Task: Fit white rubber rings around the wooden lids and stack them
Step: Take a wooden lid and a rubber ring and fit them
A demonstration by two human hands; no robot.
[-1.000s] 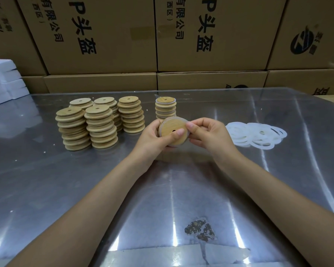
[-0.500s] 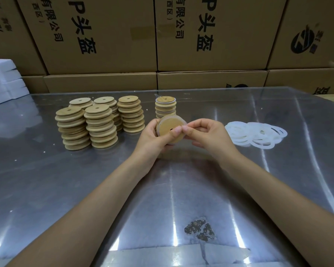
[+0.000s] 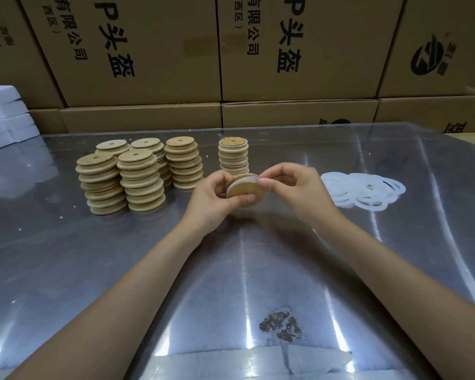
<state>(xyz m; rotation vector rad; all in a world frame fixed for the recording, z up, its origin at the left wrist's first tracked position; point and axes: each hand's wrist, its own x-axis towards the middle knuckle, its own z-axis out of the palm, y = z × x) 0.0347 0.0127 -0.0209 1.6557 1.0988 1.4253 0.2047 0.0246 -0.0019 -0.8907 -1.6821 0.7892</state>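
Note:
My left hand (image 3: 209,197) grips a round wooden lid (image 3: 244,190) above the middle of the table, tilted with its flat face toward me. A white rubber ring (image 3: 248,177) runs along the lid's upper edge. My right hand (image 3: 296,187) pinches that ring at the lid's right rim between thumb and fingers. Behind the held lid stands a short stack of ringed lids (image 3: 233,156). Several stacks of bare wooden lids (image 3: 137,174) stand to the left. A loose heap of white rings (image 3: 364,191) lies to the right.
The table (image 3: 93,270) is shiny metal under a clear sheet, with a dark patch (image 3: 281,323) near the front. Large cardboard boxes (image 3: 154,50) wall off the back edge. White foam blocks (image 3: 3,113) sit at the far left.
The lid has tipped so its upper rim and the white ring show. My right-hand fingers have shifted along the rim to the right edge. Both hands stay in the same place.

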